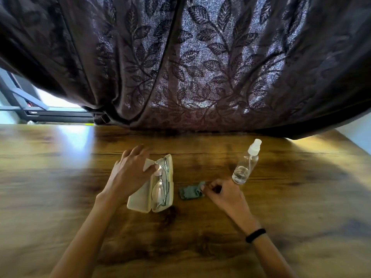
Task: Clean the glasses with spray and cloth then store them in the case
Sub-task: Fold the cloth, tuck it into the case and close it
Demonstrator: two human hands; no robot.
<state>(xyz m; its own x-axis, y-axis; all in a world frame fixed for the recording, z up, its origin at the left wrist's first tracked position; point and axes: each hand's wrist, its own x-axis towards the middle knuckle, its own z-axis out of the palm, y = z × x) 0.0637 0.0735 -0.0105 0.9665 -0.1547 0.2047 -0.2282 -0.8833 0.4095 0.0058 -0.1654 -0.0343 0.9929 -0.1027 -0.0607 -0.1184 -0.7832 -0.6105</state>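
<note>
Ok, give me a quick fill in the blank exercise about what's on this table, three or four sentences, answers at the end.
1. The glasses lie inside the open ____.
2. The spray bottle stands upright beside the ____ hand.
3. The crumpled cloth is ____ in colour.
4. The left hand rests on the case, which lies on a ____ table.

Answers: case; right; green; wooden

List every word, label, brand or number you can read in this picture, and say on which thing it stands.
There is no text to read.
The spray bottle is clear and has no label.
The open case, the glasses and the cloth have no print.
</note>
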